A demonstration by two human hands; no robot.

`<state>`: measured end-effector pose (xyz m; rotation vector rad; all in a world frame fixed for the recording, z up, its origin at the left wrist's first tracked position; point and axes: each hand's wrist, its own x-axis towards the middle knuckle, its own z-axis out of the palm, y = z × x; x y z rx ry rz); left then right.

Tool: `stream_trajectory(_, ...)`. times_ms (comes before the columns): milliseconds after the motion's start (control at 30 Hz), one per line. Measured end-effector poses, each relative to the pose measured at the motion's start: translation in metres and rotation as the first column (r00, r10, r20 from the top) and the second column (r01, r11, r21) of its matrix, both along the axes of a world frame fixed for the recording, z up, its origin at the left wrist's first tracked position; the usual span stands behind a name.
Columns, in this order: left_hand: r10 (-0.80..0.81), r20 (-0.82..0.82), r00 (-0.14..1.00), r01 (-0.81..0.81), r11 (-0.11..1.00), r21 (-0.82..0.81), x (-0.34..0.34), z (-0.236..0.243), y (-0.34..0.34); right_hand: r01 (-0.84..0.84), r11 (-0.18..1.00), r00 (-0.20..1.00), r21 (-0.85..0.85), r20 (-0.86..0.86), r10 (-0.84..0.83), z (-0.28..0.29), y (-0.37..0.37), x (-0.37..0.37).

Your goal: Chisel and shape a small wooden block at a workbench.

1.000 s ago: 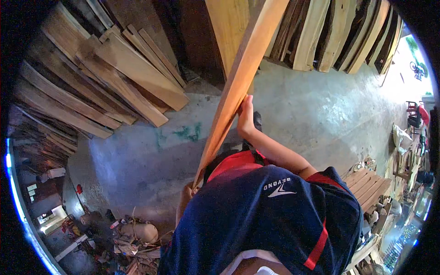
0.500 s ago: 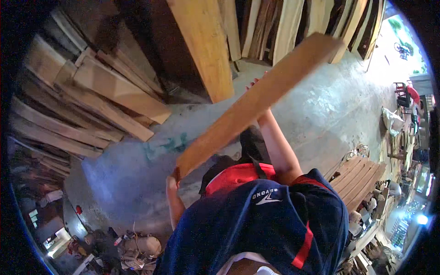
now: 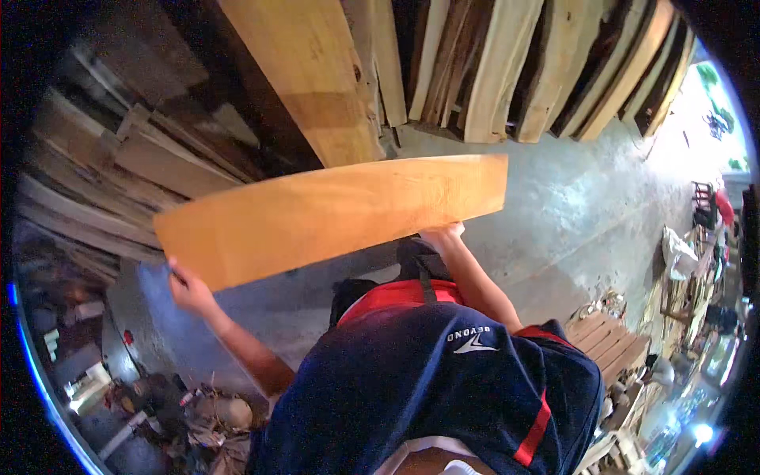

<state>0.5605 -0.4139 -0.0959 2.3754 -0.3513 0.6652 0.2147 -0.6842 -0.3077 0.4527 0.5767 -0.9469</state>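
A long, smooth, orange-brown wooden board (image 3: pixel 332 214) is held up across the front of my body, its broad face showing. My left hand (image 3: pixel 190 286) grips the lower corner at its left end, fingers partly behind the wood. Under the lower edge, toward the right end, my right hand (image 3: pixel 443 232) is closed on the board; most of its fingers are hidden behind it. The board slopes slightly, with its right end higher, and hangs above the concrete floor.
A wide plank (image 3: pixel 317 87) leans just beyond the board. More planks (image 3: pixel 499 71) stand along the far side, and stacked boards (image 3: pixel 87 190) lean at the left. Slatted wood (image 3: pixel 606 344) lies at the right. Clutter (image 3: pixel 214 419) sits at lower left, on the grey concrete floor (image 3: pixel 554 214).
The board has swung from a steep diagonal to nearly level and turned its broad face up. My left hand has moved left and up; my right hand has come lower and nearer.
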Motion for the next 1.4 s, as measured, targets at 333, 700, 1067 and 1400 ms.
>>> stream_trajectory(333,-0.603,-0.049,0.796,0.575,0.731,0.368,-0.092,-0.004,-0.26,-0.403,0.732,0.608,0.55,-0.437,0.663,-0.07,-0.073,0.071)
stream_trajectory(700,-0.785,-0.313,0.535,0.841,0.46,0.284,-0.083,-0.133,-0.298,-0.766,0.626,0.519,0.148,-0.432,0.737,-0.099,-0.085,-0.025)
stream_trajectory(1067,-0.847,-0.297,0.441,0.86,0.304,0.411,0.003,-0.138,-0.31,-0.247,0.785,0.413,0.568,-0.671,0.616,-0.1,-0.049,-0.201)
stream_trajectory(1400,-0.824,-0.258,0.504,0.808,0.345,0.478,0.052,-0.143,-0.311,-0.674,0.664,0.358,0.324,-0.642,0.677,-0.066,-0.099,-0.112)
